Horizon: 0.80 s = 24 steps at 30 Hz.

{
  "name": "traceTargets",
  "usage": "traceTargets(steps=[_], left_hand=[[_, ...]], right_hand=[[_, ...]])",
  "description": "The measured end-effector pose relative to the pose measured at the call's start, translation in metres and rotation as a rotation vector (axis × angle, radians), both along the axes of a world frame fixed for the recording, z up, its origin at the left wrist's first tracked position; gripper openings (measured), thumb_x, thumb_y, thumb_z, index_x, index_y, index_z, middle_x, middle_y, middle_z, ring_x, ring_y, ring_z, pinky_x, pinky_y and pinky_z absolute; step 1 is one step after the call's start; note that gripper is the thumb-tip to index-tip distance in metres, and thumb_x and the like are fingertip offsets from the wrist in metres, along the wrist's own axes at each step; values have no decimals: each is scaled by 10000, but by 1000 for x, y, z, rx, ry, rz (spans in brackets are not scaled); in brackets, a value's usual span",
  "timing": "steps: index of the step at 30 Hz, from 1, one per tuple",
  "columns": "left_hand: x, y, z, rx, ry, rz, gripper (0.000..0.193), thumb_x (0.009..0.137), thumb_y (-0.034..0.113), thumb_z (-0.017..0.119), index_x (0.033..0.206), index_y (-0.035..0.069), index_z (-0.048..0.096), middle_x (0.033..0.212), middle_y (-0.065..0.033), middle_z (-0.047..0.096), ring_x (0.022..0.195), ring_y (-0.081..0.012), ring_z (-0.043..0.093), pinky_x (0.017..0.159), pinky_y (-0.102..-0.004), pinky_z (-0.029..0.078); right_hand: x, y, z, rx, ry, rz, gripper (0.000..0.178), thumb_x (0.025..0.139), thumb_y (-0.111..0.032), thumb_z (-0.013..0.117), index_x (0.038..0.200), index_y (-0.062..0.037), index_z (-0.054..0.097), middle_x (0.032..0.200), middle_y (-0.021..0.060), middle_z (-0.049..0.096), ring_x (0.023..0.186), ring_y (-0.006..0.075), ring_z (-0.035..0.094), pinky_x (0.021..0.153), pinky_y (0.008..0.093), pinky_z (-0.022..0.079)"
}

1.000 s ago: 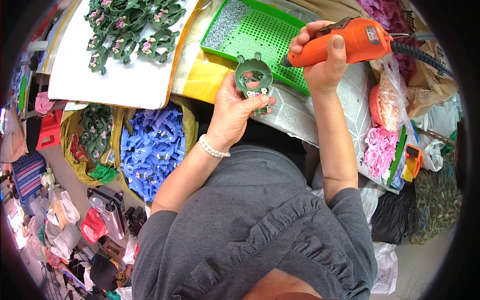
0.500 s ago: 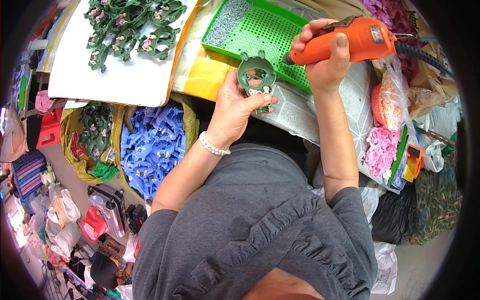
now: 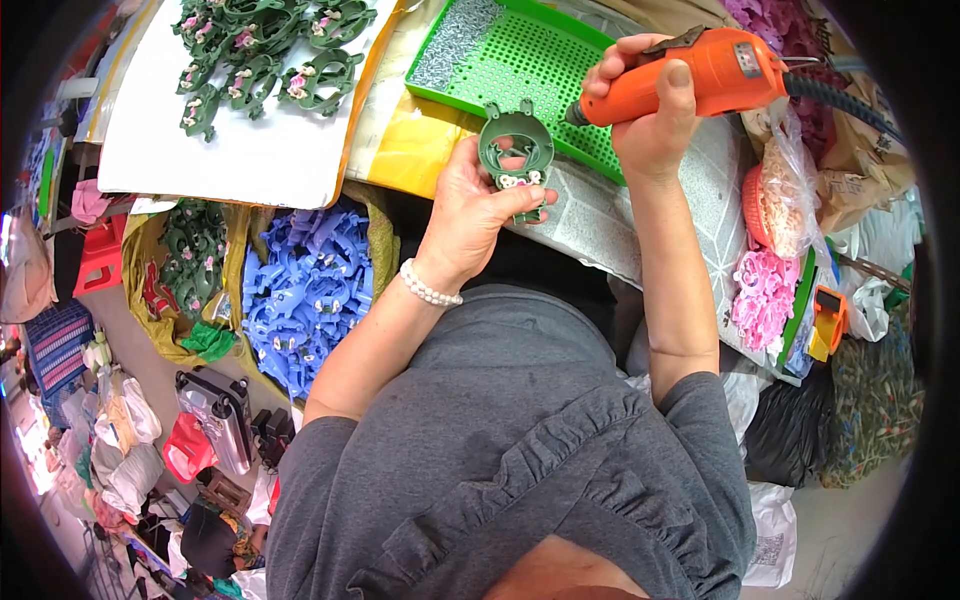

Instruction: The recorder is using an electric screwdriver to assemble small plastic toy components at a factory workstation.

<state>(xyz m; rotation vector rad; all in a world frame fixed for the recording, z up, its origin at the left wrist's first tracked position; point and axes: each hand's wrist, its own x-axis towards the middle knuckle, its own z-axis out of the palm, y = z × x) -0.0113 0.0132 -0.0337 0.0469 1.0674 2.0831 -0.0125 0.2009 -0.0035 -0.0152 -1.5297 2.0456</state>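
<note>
My left hand (image 3: 478, 208) is closed round a dark green plastic piece (image 3: 516, 140), a ring shape with small ears and a pale figure on its lower part. Its lower end is partly hidden by my thumb and fingers. In my right hand (image 3: 655, 125) is an orange electric screwdriver (image 3: 722, 75), held sideways with its dark tip pointing left. A small gap separates that tip from the green piece. Behind both hands lies a bright green perforated tray (image 3: 540, 75), with many small silvery screws (image 3: 458, 45) heaped at its left end.
More green pieces (image 3: 265, 60) are spread on a white board (image 3: 240, 160) at the far left. Below it stand sacks of green parts (image 3: 195, 250) and blue parts (image 3: 310, 290). Pink pieces (image 3: 765, 295) and a red basket (image 3: 755, 205) are at the table's right. The screwdriver's black cord (image 3: 845, 108) trails right.
Almost nothing differs. The screwdriver has shifted very slightly left, and the view itself has moved a little. Both hands keep their hold.
</note>
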Motion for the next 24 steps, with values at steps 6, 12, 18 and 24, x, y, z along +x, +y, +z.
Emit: traceTargets(steps=[6,12,18,24], left_hand=[[4,-4,6,-48,3,-22,497,752,-66,643,1164,27,381,1038,-98,530,787,-217,658,633,-309,564],[10,-4,13,-21,98,-27,484,765,-44,634,1175,33,389,1023,-87,568,822,-205,653,635,-294,553],[15,-3,19,-52,207,88,555,717,-79,659,1174,-27,347,965,-105,584,819,-150,624,683,-264,542],[18,-5,22,-81,231,109,555,718,-83,650,1178,-30,344,965,-110,591,819,-148,625,685,-259,538]], right_hand=[[13,3,25,-38,21,4,599,763,-621,515,988,-66,527,827,76,516,688,177,487,700,340,399],[45,-15,65,44,282,294,771,743,-755,440,1082,-69,541,881,71,507,722,182,495,742,373,379],[56,-50,66,45,311,405,802,745,-754,461,1134,-54,505,881,82,516,713,182,516,705,366,409],[57,-64,62,2,285,343,793,752,-749,454,1094,-35,506,863,82,523,696,186,520,673,365,421]])
